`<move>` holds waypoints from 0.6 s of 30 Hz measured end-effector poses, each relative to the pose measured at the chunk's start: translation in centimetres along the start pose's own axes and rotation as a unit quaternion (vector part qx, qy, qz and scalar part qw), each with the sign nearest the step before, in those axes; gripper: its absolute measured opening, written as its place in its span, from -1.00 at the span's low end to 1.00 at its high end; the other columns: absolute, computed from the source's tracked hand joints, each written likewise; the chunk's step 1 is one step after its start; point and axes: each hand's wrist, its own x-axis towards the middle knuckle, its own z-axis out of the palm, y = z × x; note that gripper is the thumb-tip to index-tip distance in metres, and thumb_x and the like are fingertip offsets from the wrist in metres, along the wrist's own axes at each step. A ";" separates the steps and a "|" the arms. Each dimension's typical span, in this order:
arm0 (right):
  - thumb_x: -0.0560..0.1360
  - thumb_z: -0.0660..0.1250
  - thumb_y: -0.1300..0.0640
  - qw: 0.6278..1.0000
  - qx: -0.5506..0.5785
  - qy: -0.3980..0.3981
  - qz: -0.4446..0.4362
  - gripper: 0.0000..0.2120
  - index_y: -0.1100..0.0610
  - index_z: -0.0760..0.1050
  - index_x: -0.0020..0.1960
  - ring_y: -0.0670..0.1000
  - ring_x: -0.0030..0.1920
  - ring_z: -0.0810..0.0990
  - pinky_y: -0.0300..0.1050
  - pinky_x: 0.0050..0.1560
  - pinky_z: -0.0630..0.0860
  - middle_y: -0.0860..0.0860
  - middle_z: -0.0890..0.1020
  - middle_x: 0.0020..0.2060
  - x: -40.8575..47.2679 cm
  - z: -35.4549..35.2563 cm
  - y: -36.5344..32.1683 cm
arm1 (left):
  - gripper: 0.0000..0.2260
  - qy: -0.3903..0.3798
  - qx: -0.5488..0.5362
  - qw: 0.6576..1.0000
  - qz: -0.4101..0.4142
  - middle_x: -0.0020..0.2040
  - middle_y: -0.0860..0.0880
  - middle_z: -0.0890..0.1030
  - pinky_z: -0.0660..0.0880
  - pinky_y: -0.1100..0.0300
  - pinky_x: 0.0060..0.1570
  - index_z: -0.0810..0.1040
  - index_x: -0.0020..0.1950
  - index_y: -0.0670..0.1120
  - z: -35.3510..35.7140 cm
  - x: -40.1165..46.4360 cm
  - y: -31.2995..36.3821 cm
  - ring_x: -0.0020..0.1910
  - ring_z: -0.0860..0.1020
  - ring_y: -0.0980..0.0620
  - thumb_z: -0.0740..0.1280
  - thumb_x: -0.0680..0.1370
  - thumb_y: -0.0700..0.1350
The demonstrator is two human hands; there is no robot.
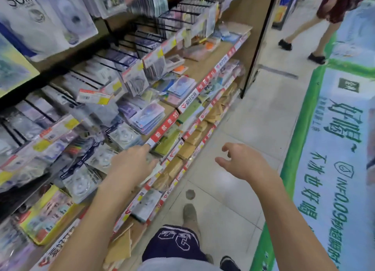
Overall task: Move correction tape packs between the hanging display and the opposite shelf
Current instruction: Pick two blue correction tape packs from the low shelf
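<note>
Many correction tape packs [80, 184] hang on black hooks [113, 60] and lie on the shelf [168, 121] at left. The left hand [133, 162] reaches toward them, fingers straight, holding nothing. The right hand [241, 162] hovers over the floor [253, 116], fingers loosely curled, empty. A passer-by's legs [316, 30] show top right.

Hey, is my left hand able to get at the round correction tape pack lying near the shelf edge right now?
Probably yes. The left hand, fingers extended, is right beside the correction tape pack and holds nothing; nothing visible lies between them.
</note>
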 end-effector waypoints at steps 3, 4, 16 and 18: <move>0.60 0.25 -0.18 1.000 0.010 -0.012 -0.001 -0.53 0.05 0.42 0.40 0.10 0.28 0.52 0.00 0.20 0.49 0.03 0.58 0.27 4.2 -0.8 1.1 | -0.62 -0.028 -0.003 1.000 -0.007 0.29 -0.05 0.57 0.54 0.07 -0.02 0.45 0.37 -0.03 0.7 3.9 0.7 0.18 0.58 -0.08 0.15 0.66 0.14; 0.60 0.25 -0.18 1.000 0.016 -0.017 -0.001 -0.53 0.05 0.42 0.41 0.10 0.29 0.52 -0.01 0.21 0.49 0.03 0.57 0.27 5.7 -1.2 1.5 | -0.63 -0.039 -0.008 0.999 -0.009 0.26 -0.05 0.59 0.55 0.07 0.00 0.47 0.36 -0.04 1.0 5.3 1.0 0.16 0.59 -0.08 0.16 0.66 0.12; 0.59 0.25 -0.19 0.998 0.040 -0.043 0.034 -0.54 0.02 0.43 0.40 0.06 0.25 0.53 -0.03 0.17 0.47 -0.01 0.58 0.22 24.4 -11.2 5.0 | -0.69 -0.080 -0.072 0.994 0.002 0.16 -0.13 0.62 0.46 0.09 -0.10 0.50 0.24 -0.06 -5.3 27.6 7.5 0.12 0.60 -0.13 0.23 0.64 0.12; 0.59 0.25 -0.20 0.998 0.042 -0.045 0.033 -0.54 0.01 0.43 0.40 0.05 0.24 0.54 -0.05 0.16 0.46 -0.02 0.59 0.22 26.7 -12.3 5.3 | -0.69 -0.067 -0.080 0.994 0.012 0.17 -0.15 0.59 0.49 0.09 -0.06 0.49 0.28 -0.08 -7.3 31.7 8.6 0.10 0.59 -0.14 0.23 0.65 0.09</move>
